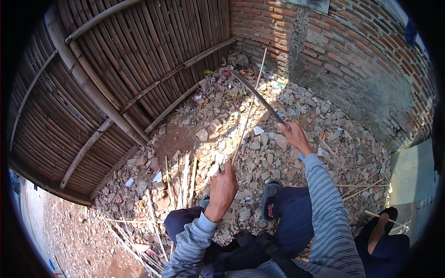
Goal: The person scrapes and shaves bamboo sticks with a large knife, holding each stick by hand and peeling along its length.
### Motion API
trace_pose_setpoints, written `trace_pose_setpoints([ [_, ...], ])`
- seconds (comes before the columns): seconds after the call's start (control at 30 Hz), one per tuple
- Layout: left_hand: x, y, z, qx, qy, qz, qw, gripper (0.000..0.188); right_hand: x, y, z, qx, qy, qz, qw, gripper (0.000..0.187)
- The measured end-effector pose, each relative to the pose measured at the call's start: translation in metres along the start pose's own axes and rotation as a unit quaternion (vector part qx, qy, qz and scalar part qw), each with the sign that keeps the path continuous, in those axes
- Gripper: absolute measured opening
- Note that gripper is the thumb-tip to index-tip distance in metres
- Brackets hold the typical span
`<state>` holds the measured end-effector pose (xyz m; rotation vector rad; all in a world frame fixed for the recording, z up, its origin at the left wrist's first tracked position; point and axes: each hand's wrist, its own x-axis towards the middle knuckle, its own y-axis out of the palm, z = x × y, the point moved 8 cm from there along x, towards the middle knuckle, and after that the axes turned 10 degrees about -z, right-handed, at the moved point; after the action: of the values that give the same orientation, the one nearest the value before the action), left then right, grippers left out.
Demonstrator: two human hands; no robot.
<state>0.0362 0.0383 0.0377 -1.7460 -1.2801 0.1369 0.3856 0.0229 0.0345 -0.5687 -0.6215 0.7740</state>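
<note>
My left hand (223, 187) is closed around the lower end of a long, thin bamboo strip (246, 120), which slants up and away toward the brick wall. In my right hand (295, 136) is the handle of a machete (257, 95). Its long dark blade points up and to the left and crosses the strip in this view; whether the two touch I cannot tell. Both hands are held out over the rubble, in front of my knees.
Broken stone and litter cover the ground (259, 157). Several split bamboo strips (185, 180) lie beside my left leg. A bamboo-slat wall (116, 51) stands left, a brick wall (333, 51) ahead and right. Another person (384, 245) sits at lower right near a pale panel (412, 171).
</note>
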Motion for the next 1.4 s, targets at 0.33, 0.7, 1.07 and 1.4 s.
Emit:
trace_pose_setpoints([
  [0.33, 0.008, 0.009, 0.007, -0.033, -0.026, 0.002, 0.999, 0.019, -0.049, 0.041, 0.070, -0.017, -0.100, 0.144, 0.984, 0.058],
  [0.7, 0.008, 0.011, 0.006, -0.106, 0.004, -0.015, 0.994, 0.016, -0.086, 0.068, 0.139, -0.043, -0.260, 0.118, 0.957, 0.059],
  [1.07, 0.000, 0.010, 0.003, -0.030, -0.008, 0.010, 0.999, 0.019, -0.042, 0.050, 0.095, 0.008, -0.127, 0.056, 0.990, 0.064],
  [1.4, 0.007, 0.007, -0.001, -0.208, -0.044, 0.019, 0.977, 0.027, -0.072, 0.061, 0.122, -0.034, -0.200, 0.173, 0.964, 0.064],
])
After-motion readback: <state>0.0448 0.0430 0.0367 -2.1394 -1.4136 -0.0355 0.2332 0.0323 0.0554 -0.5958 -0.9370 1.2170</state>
